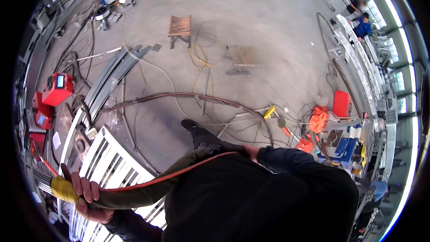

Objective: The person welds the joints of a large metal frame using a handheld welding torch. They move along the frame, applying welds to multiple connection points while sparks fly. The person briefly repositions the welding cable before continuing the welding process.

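Observation:
My left hand [89, 192] is closed around a long olive-green cable sleeve [143, 193] with an orange edge. Yellow tape [64, 189] wraps the sleeve's end beside my fingers, and several thin grey lines stick out past it. From there the sleeve runs across the front of my body toward my waist. My right hand [252, 152] is at my waist near the sleeve's far end; its fingers are hidden, so its grip does not show. Under my left arm lies a white slatted metal frame [107, 159].
Cables and a thick hose bundle [179, 95] cross the floor ahead. Two small stools stand beyond, one with wooden slats [180, 26]. Red machines [58, 88] and grey metal profiles [112, 74] are at left. At right are an orange bag [318, 119], tools and people.

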{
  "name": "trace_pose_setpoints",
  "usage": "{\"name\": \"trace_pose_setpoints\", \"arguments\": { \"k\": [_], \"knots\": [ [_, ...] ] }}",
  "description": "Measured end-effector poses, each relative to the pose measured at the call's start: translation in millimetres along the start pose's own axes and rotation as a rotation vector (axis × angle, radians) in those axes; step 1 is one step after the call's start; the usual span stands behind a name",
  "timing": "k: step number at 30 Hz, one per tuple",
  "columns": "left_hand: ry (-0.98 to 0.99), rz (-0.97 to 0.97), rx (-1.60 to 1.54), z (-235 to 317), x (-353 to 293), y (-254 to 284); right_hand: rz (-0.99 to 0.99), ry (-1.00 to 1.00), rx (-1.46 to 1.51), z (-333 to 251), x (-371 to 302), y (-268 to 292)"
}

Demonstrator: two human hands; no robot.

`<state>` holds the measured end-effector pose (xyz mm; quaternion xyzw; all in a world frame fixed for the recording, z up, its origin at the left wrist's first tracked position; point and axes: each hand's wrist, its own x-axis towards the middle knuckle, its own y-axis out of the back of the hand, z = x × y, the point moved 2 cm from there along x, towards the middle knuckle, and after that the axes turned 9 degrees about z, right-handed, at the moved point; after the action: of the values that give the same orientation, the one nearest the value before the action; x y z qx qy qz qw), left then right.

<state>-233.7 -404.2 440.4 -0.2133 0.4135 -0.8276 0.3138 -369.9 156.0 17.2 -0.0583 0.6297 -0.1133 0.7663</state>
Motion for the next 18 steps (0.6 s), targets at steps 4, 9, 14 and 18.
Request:
{"name": "trace_pose_setpoints", "arguments": {
  "k": [4,9,14,18],
  "knots": [
    [-0.06,-0.073,0.157,31,-11,-22,0.204,0.54,-0.022,-96,35,-81],
    [-0.011,-0.056,0.268,95,-22,-18,0.2,0.524,-0.878,-111,1,-255],
    [0.021,0.33,0.602,88,-85,20,-0.26,0.86,-1.284,0,-55,-417],
    [0.25,0.428,0.509,31,-145,42,-0.964,0.664,-1.531,92,-130,-477]
  ]
}}
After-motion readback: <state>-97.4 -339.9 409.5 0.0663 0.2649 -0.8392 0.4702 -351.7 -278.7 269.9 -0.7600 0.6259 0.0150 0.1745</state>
